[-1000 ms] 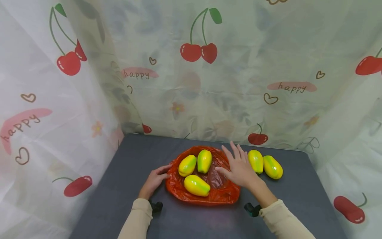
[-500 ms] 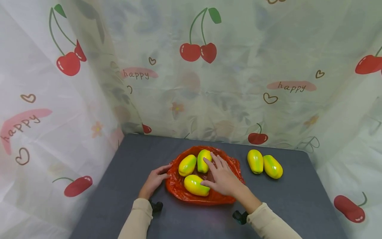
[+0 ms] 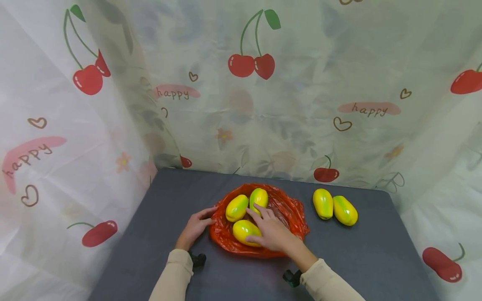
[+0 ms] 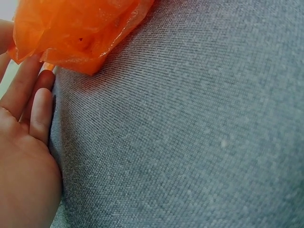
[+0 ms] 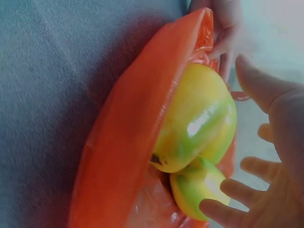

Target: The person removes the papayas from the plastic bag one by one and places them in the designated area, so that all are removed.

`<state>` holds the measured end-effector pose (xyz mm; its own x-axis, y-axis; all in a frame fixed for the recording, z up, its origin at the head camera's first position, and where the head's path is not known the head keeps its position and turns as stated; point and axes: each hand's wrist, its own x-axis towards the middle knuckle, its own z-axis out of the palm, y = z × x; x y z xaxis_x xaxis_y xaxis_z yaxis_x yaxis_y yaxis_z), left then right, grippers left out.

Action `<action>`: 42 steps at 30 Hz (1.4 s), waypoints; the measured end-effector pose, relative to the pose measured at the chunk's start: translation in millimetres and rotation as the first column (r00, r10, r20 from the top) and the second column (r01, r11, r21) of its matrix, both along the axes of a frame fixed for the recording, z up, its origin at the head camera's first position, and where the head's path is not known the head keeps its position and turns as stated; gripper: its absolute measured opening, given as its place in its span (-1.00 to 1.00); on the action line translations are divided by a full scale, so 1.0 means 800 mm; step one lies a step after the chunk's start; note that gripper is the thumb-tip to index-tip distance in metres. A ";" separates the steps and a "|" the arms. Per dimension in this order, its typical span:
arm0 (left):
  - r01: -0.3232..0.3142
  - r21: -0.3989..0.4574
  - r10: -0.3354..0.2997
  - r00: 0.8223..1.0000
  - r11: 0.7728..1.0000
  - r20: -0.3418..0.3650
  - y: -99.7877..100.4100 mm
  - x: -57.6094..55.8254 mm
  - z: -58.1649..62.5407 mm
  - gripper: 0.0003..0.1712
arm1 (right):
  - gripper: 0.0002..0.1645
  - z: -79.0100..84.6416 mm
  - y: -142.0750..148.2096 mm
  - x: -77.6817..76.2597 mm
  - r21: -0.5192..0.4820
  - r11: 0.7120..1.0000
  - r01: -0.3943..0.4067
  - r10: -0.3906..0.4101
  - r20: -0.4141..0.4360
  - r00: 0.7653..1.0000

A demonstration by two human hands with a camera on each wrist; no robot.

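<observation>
An orange-red plastic bag (image 3: 297,217) lies spread on the grey table, its mouth turned up. Three glossy yellow-green papayas sit inside: a front papaya (image 3: 242,230), a left papaya (image 3: 236,207) and a back papaya (image 3: 260,195). My left hand (image 3: 193,230) holds the bag's left edge; in the left wrist view its fingers (image 4: 26,85) pass behind the plastic. Over the bag's opening, my right hand (image 3: 275,234) has its fingers spread and overlaps the front papaya. The right wrist view shows a gap between its thumb and fingers, with nothing gripped.
Two more papayas lie side by side on the table right of the bag, a nearer-left papaya (image 3: 323,204) and a right papaya (image 3: 345,211). A cherry-printed curtain (image 3: 263,125) hangs behind and at both sides of the grey table (image 3: 180,184).
My right hand has moved left and toward me, from beside the two outer papayas to over the bag. The bag's right edge has spread outward. My left hand has stayed put.
</observation>
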<state>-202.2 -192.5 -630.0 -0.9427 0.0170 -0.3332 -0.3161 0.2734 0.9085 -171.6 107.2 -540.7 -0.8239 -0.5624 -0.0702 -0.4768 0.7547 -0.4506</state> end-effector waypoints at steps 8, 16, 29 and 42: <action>0.002 0.002 -0.002 1.000 1.000 -0.010 0.002 0.001 0.002 -0.48 | -0.03 -0.014 -0.006 0.004 -0.048 0.998 -0.041 0.044 0.058 0.997; -0.006 -0.006 0.006 1.000 1.000 -0.003 0.000 0.003 0.002 -0.48 | -0.11 -0.020 -0.013 0.007 -0.025 0.996 -0.081 0.082 0.064 0.995; -0.012 -0.020 0.012 1.000 1.000 -0.002 0.002 0.005 0.002 -0.49 | -0.18 -0.024 -0.012 0.008 -0.001 0.994 -0.114 0.114 0.043 0.993; -0.008 -0.017 0.008 1.000 1.000 -0.029 0.001 0.002 0.000 -0.50 | -0.17 -0.015 0.005 0.006 -0.094 0.991 -0.093 0.099 0.059 0.993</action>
